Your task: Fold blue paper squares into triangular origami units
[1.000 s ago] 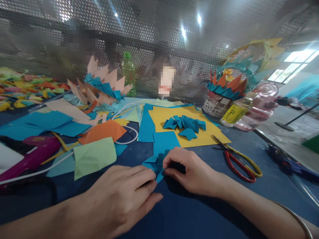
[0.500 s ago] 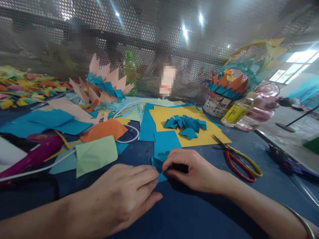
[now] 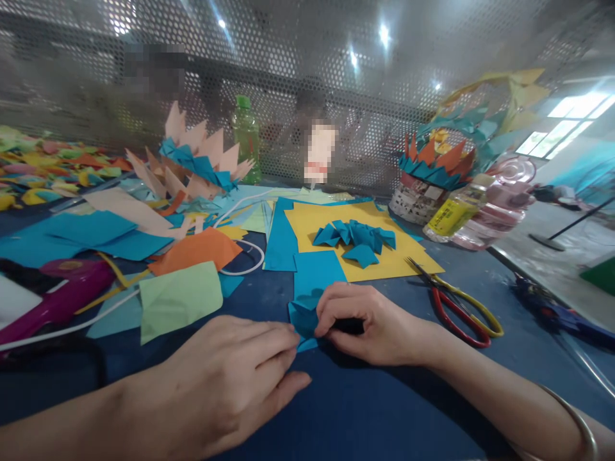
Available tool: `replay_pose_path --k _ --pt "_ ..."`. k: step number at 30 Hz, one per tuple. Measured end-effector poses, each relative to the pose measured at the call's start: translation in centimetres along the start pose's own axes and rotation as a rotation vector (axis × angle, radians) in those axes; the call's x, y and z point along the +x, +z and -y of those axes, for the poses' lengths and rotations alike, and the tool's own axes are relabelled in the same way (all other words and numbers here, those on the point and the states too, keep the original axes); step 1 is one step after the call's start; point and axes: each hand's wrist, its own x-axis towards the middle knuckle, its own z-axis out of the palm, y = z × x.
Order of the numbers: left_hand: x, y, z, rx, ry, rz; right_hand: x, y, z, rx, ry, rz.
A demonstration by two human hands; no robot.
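A small folded piece of blue paper [image 3: 303,314] lies on the dark table in front of me. My right hand [image 3: 358,323] pinches its right edge between thumb and fingers. My left hand [image 3: 240,371] lies flat with its fingertips on the paper's lower left edge, its thumb apart from the fingers. Just beyond the folded piece is a flat blue paper sheet [image 3: 317,269]. Several folded blue paper points [image 3: 358,237] sit in a heap on a yellow sheet [image 3: 403,262]. What the fingertips cover of the paper is hidden.
Scissors [image 3: 464,314] with red and yellow handles lie to the right. At left are a purple glue gun [image 3: 62,291], a pale green sheet [image 3: 182,301] and an orange sheet [image 3: 196,250]. Bottles [image 3: 456,211] and paper-decorated pieces [image 3: 192,160] stand behind, before a perforated metal panel [image 3: 278,57].
The folded blue paper shows a little more of its surface between my hands. Both hands stay on it with slight finger movement, and the whole view has shifted a little.
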Motion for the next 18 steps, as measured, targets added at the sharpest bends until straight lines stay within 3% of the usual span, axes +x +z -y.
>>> replay_pose_path --k 7,18 --pt "0.94 -0.52 -0.41 0.021 0.005 -0.061 -0.05 -0.10 -0.09 -0.002 -0.030 0.011" --pt "0.04 0.05 0.07 0.008 -0.025 0.032 -0.10 -0.16 -0.32 -0.001 -0.052 0.013"
